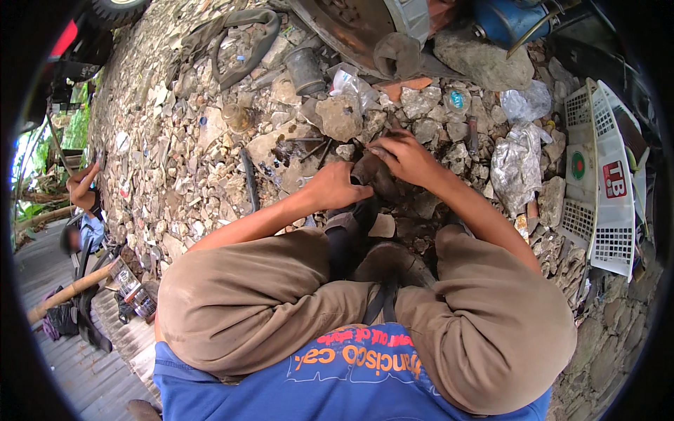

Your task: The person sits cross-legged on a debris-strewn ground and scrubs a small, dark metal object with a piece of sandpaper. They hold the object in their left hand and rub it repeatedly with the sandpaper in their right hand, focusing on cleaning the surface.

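Note:
Between my hands, low over the stony ground, is a dark brown rounded piece [375, 172]; its kind cannot be made out. My left hand [337, 186] is closed at its left side, thumb pointing right. From the right, my right hand [406, 158] bends over its far end with the fingers drawn together; what the fingertips pinch is too small to name. Just beyond the left hand, thin dark rods [319, 151] lie by a flat stone [277, 158] with dark wet stains. A dark shoe [351, 221] is directly below the piece, between my bent knees.
A dark bar [249, 179], a grey metal can [305, 71] and a glass jar [237, 118] lie left among stones. A large rusty metal part [351, 31] is ahead. White plastic crates [611, 182] and crumpled silver plastic [517, 168] are right. Another person [88, 203] is far left.

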Available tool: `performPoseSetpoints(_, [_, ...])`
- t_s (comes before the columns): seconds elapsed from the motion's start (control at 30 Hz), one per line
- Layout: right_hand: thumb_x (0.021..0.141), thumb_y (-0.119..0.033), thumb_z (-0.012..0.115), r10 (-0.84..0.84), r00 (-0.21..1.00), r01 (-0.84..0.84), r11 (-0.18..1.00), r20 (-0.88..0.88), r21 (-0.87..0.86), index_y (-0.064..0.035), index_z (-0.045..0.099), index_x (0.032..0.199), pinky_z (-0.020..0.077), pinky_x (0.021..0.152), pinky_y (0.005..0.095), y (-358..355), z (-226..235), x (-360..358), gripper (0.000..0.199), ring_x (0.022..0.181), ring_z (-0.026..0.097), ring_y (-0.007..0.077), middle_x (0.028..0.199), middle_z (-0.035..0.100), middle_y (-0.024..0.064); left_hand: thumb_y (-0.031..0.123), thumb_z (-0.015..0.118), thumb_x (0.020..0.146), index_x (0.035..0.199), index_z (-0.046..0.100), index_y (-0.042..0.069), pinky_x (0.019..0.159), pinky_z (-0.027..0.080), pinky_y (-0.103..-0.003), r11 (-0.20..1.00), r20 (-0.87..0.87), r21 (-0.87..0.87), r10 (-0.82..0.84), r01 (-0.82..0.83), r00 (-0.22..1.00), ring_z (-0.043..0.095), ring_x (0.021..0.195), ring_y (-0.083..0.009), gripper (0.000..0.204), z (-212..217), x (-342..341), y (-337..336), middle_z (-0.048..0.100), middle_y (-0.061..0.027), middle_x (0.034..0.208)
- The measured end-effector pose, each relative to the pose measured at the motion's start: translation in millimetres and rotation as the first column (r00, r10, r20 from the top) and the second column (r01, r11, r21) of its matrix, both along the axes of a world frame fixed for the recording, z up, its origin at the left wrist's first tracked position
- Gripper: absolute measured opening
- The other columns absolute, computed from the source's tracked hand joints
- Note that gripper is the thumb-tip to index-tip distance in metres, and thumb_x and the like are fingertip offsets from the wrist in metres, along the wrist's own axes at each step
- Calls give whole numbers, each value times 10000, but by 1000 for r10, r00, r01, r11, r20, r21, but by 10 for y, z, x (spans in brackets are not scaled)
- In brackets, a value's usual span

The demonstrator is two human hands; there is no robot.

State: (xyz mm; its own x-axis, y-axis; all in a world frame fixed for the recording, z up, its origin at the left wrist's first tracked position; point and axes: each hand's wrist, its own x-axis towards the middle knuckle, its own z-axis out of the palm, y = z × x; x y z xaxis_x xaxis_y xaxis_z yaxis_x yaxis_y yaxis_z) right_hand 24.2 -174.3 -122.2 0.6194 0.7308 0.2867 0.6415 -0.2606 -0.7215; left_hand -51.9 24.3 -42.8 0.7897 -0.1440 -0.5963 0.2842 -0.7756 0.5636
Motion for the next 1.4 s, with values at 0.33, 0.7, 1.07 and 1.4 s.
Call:
performPoseSetpoints(0.33, [972, -200, 663, -72, 997, 72, 997, -33, 9, -59, 756, 1079, 454, 1068, 444, 43, 51, -125, 199, 1037, 701, 319, 1108, 757, 108, 447, 745, 771, 990, 701, -97, 873, 533, -485, 999, 43, -18, -31, 32, 999, 694, 966, -437, 587, -126, -1, 53, 712, -301, 952])
performPoseSetpoints(0.7, [984, -163, 630, 16, 990, -12, 1000, -137, 28, -34, 683, 1238, 380, 1114, 441, -66, 25, -113, 290, 1181, 647, 296, 1256, 707, 125, 468, 754, 755, 952, 698, -102, 841, 539, -483, 1000, 11, 17, -26, 26, 1000, 706, 926, -427, 606, -64, -13, 35, 713, -295, 910])
performPoseSetpoints(1.07, [991, -177, 627, -29, 996, 35, 997, -82, 71, -19, 679, 1198, 391, 1080, 458, 9, -78, -187, 266, 1150, 629, 335, 1191, 707, 148, 454, 753, 754, 943, 698, -102, 829, 545, -475, 1000, 97, -9, -28, 29, 995, 707, 904, -428, 590, -101, -46, 50, 707, -298, 888])
performPoseSetpoints(1.4, [991, -201, 621, 9, 998, -19, 989, 62, 150, -22, 678, 1216, 396, 1029, 455, 124, 203, -356, 293, 1131, 617, 329, 1164, 701, 149, 437, 745, 765, 959, 703, -89, 847, 544, -483, 997, 151, -29, -63, 68, 987, 704, 924, -427, 562, -221, -29, 75, 708, -305, 910])
